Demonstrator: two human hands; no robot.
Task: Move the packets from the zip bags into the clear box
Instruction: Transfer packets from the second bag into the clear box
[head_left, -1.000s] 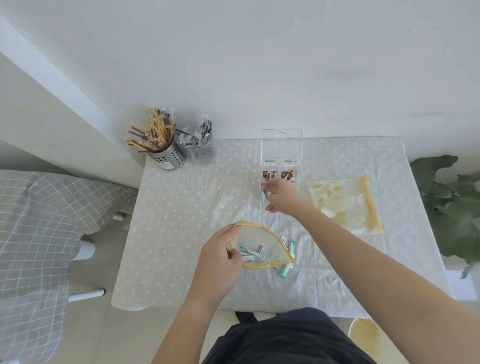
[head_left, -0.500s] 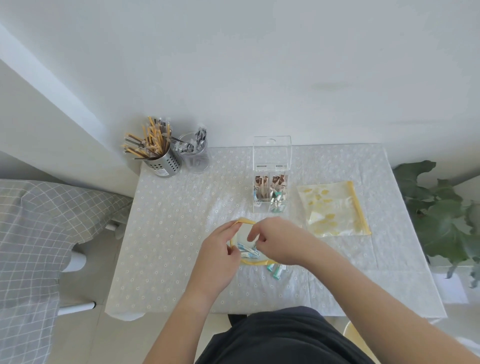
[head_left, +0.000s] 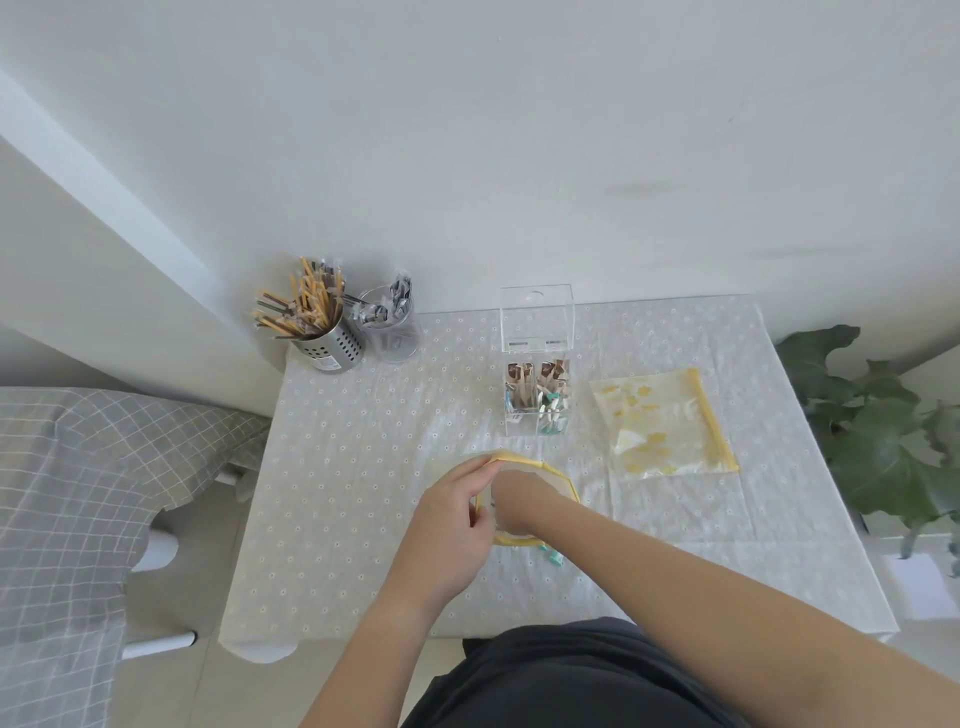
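From my remote seat I see the left hand (head_left: 452, 525) pinching the yellow rim of the open zip bag (head_left: 527, 461), which sits near the middle of the surface (head_left: 363, 467), toward the near edge. The right hand (head_left: 519, 501) reaches into the bag's mouth. Its fingertips are hidden inside, so I cannot tell whether they grasp anything. A few teal packets (head_left: 553, 558) show at the bag's near side.

The clear box (head_left: 537, 423) stands beyond the bag, toward the far edge, with its lid (head_left: 535, 317) raised upright behind it. Brown and teal packets stand in its compartments.

The second zip bag (head_left: 665, 421) lies flat just right of the box, toward the right edge. At the far left corner stand a metal holder (head_left: 327, 343) of sticks and a clear cup (head_left: 392, 332) beside it. A plant (head_left: 878, 426) sits off the right edge.
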